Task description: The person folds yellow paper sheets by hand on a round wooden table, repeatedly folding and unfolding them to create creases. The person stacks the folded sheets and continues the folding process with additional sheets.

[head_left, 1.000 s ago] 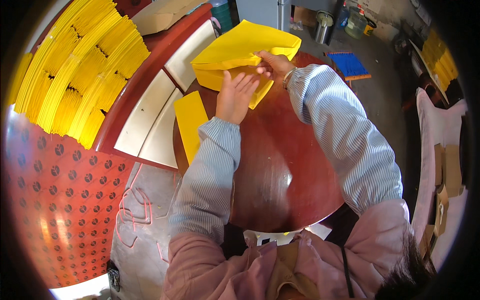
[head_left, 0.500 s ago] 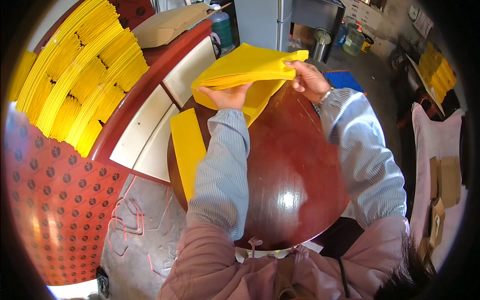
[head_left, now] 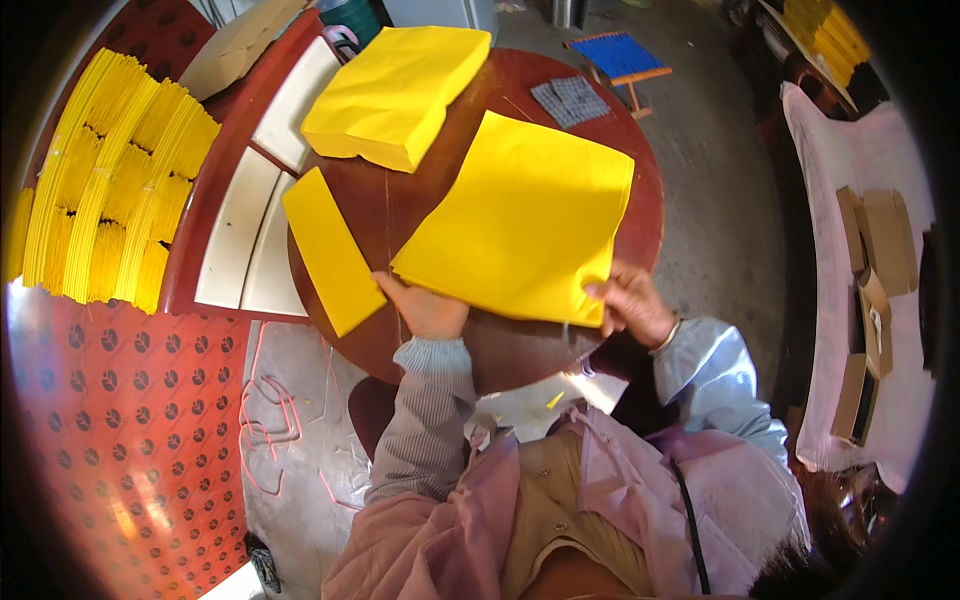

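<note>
A stack of yellow sheets (head_left: 530, 215) is held tilted over the near part of the round brown table (head_left: 410, 205); paper or cloth, I cannot tell. My right hand (head_left: 637, 305) pinches its near right corner. My left hand (head_left: 430, 312) grips the near left edge, thumb spread along the corner and fingers hidden beneath the sheets. Beyond lies a thicker yellow pile (head_left: 395, 95) with wavy sides. A narrow yellow strip (head_left: 333, 252) lies at the table's left, close to my left thumb.
A grey checked cloth (head_left: 568, 101) lies on the table's far right. Left is a red-edged cabinet (head_left: 240, 225) with tall bundled yellow stacks (head_left: 115, 180). A blue folding stool (head_left: 618, 58) stands beyond. Opened cardboard boxes (head_left: 875, 280) rest on pink cloth at right. Pink cords (head_left: 268, 420) lie on the floor.
Both hands have come nearer to me and lower, now with a flat stack of yellow sheets. The thicker yellow pile now lies on the far side of the table. The view has shifted too.
</note>
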`<state>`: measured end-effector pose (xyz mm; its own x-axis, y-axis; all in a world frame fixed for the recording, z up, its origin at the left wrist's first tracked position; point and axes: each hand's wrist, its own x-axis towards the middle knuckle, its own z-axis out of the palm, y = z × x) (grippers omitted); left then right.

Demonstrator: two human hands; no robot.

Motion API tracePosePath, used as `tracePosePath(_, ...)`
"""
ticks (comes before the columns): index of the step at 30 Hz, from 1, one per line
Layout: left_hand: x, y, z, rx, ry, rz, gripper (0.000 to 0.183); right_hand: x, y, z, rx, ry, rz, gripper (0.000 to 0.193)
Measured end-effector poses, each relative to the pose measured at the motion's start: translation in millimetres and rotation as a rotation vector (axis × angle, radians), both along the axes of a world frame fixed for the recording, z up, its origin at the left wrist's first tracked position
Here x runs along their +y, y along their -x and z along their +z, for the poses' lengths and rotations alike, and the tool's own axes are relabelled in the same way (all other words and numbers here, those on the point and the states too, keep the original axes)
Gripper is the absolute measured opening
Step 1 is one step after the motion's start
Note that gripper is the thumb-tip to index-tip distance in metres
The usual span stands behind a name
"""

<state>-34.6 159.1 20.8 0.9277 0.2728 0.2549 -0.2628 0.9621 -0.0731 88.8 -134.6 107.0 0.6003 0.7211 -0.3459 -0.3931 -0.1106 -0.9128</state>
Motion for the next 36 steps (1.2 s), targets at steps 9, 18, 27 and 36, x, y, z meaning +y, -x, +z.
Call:
tracePosePath(9, -72.6, 131.0, 44.4, 1.204, -0.729, 0.575, 0.076, -28.7, 140.9, -59.5, 0.3, 0.054, -0.021, 0.04)
tracePosePath(18, -136.9, 139.5, 48.9, 0.371, -2.593, 0.63, 0.076, -17.5, 186.4, -70.4, 0.465, -0.052, -0.168, 0.035)
tracePosePath(27, -128.2, 148.0, 29.9, 0.37, -2.447, 0.776, 0.053, -78.8, 133.6, -83.9, -0.722, 0.075, -0.134, 0.032)
tracePosePath(36, -113.3, 153.1, 30.4, 0.296, -2.559, 0.784, 0.046, -103.3, 7.8, -56.2, -1.643, 0.573, 0.06, 0.082)
